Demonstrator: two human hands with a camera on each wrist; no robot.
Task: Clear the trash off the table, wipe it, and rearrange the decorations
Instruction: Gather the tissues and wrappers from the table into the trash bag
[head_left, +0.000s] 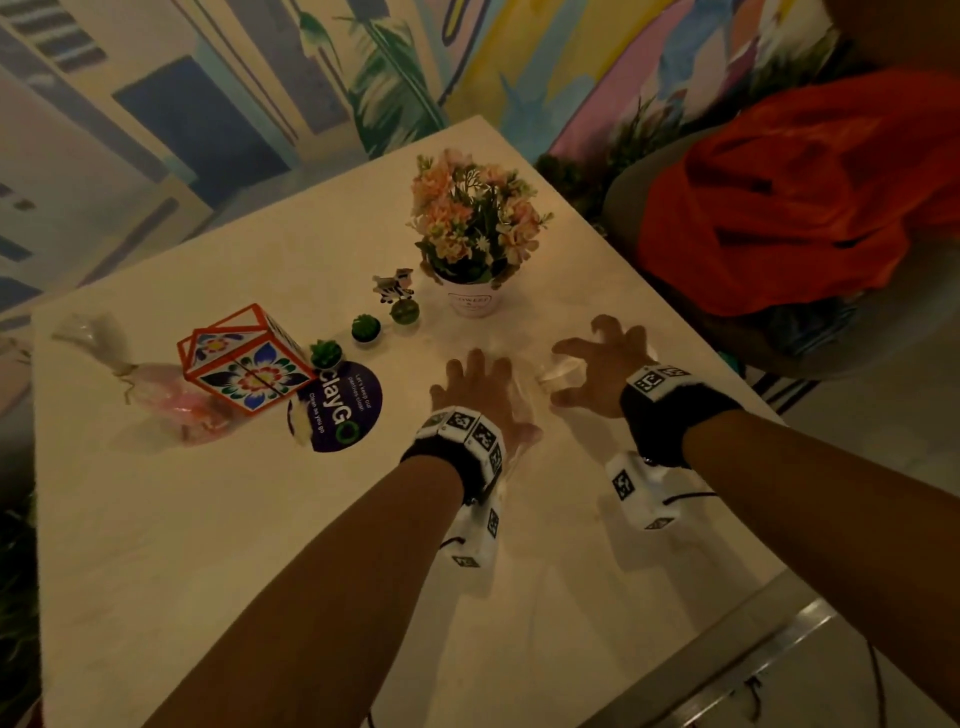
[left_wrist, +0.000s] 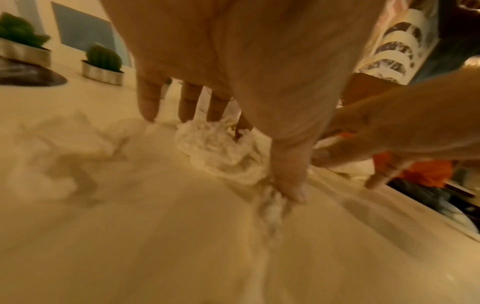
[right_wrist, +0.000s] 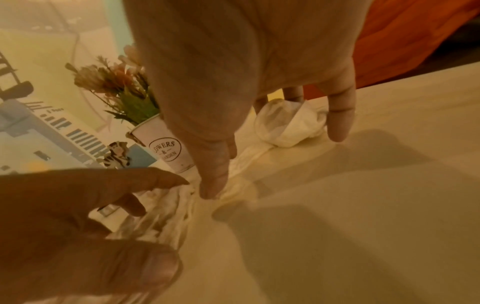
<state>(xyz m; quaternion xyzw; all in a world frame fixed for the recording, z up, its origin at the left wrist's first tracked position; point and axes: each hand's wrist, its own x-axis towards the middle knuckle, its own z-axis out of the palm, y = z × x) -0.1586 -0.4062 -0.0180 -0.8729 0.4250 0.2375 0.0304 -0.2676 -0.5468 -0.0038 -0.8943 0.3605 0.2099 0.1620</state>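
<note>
— Head view first: what does the surface look like?

— Pale table, square-cornered, set against a painted mural wall. Decorations sit toward the far side: a flower pot, a zebra figurine, three small green plants in a diagonal row, a floral paper box and a dark round sticker. A tied plastic bag lies by the far left edge.

— And the trash itself?

— A clear plastic bag lies flat in the middle, under both hands. The left wrist view shows a crumpled white tissue inside or under it, just beyond the fingertips. A second white wad shows in the right wrist view, under the plastic.

— Hands?

— The left hand is spread, fingers straight, pressing down on the plastic. The right hand is clawed, fingers arched, tips touching the plastic; whether it has actually pinched any, I cannot tell.

— Edges, room to move?

— The near half of the table is bare. Its right edge runs close beside the right forearm, and past it stands a chair with an orange cloth heaped on it. The flower pot stands just beyond the hands, near the fingertips.
</note>
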